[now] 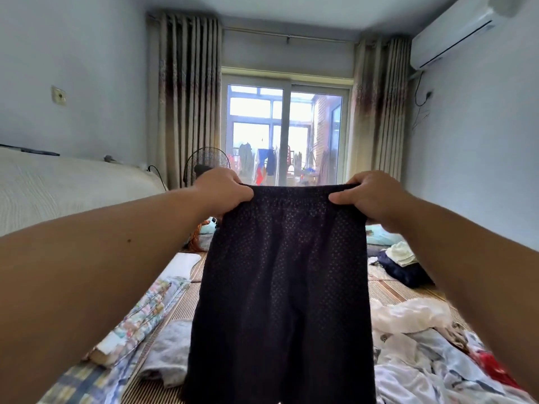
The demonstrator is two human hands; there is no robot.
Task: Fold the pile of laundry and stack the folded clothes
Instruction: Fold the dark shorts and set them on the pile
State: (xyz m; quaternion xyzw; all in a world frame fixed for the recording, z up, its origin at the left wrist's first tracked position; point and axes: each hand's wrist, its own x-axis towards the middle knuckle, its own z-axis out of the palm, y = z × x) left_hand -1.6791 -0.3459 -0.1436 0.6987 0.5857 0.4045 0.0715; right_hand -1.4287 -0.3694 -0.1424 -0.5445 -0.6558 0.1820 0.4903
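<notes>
A: Head view, nearest first?
B: On the mat [385,291], a loose pile [423,360], right. Then dark shorts [280,287] hanging spread, left grip [224,191] and right grip [370,196] each clenched on the waistband [291,189].
A: Step?
B: Squaring them, I'd say; next, fold leg onto leg.

Sliding glass door [285,135] flanked by brown curtains [186,97]; black standing fan [204,164] just left of it; white air conditioner [452,36] high on right wall; socket [59,96] on left wall.
</notes>
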